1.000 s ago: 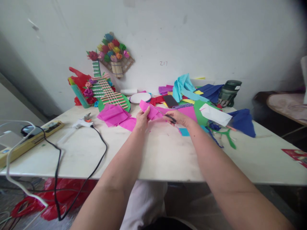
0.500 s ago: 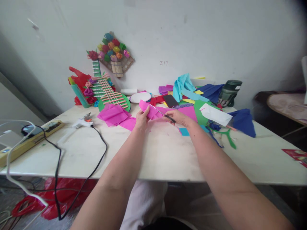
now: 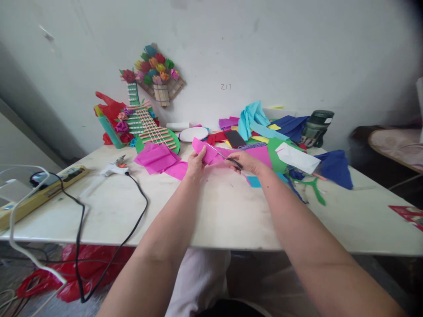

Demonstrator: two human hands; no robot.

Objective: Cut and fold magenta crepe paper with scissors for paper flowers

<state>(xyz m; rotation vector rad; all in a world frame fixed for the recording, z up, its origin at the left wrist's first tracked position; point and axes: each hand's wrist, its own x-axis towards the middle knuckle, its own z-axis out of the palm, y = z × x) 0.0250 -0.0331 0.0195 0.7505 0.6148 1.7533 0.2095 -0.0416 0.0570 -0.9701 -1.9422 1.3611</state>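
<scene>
White table point(image 3: 231, 215); left hand point(image 3: 196, 163), pinching pink paper point(image 3: 200, 144) over the table's middle; right hand point(image 3: 244, 162), gripping dark-handled scissors point(image 3: 235, 163) at that paper; beyond, black phone point(image 3: 235, 139) among coloured sheets point(image 3: 253, 119); farthest, multicoloured flower arrangement point(image 3: 153, 66) against the wall point(image 3: 280, 53).

Soft light washes the wall point(image 3: 280, 57), detail slightly hazy, upper-right corner dark.

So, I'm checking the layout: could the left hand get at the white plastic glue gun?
Probably yes: the left hand holds pink paper, but only low magenta sheets and a black cord lie between hand and glue gun.
</scene>
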